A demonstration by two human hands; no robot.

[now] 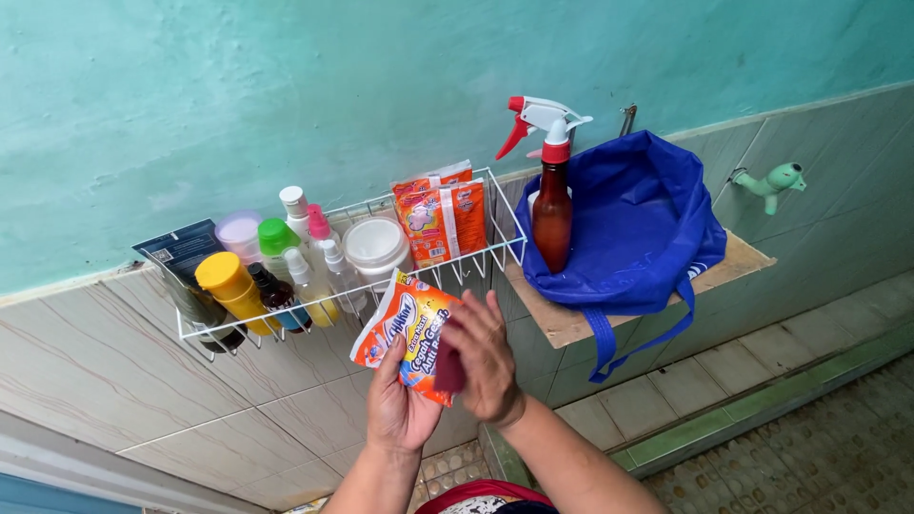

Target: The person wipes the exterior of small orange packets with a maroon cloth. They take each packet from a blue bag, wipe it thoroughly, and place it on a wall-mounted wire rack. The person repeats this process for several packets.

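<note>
Here, an orange and white sachet is being held up in front of the tiled wall, just below the near edge of the white wire rack. It is being cupped from beneath by the left hand, whose fingers are curled around its lower end. The right hand is being pressed against the sachet's right side, fingers closed over a dark red object that is lying against the pack.

By the look of it, the pack is being steadied and worked at its right edge; a firm pinch from both hands would be called for if it is to be torn open, and a tilt away from the body so nothing spills.

On the rack, bottles, a yellow-capped container, a white tub and further orange sachets are being stored. To the right, a brown spray bottle and a blue bag are resting on a wooden shelf, with a green tap farther right.

What the dark red object is cannot be told, since it is mostly being covered by the right hand. The sachet's lower right corner is being hidden as well, and both forearms are being cut off at the bottom edge.
</note>
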